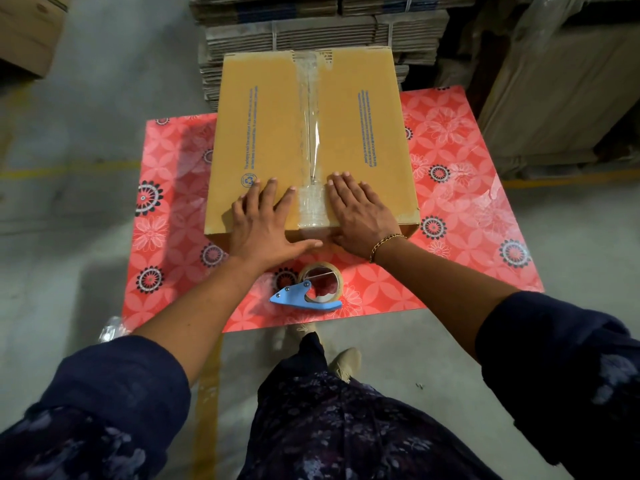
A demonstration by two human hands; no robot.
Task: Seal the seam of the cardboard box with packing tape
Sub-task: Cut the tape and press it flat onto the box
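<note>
A closed brown cardboard box [270, 133] with blue print sits on a red floral table [460, 202]. A strip of clear packing tape [309, 133] runs along its centre seam from the far edge and folds over the near edge. My left hand [263, 223] lies flat on the box top left of the tape, its thumb pressed against the near side. My right hand [360, 213] lies flat just right of the tape, fingers spread. A tape roll in a blue dispenser [311, 289] rests on the table in front of the box, touched by neither hand.
Stacks of flattened cardboard [311, 29] stand behind the table. Large wrapped cartons [561, 98] are at the right and another box [27, 32] at the far left. Grey concrete floor with yellow lines surrounds the table. My shoe [346, 363] shows below the table's near edge.
</note>
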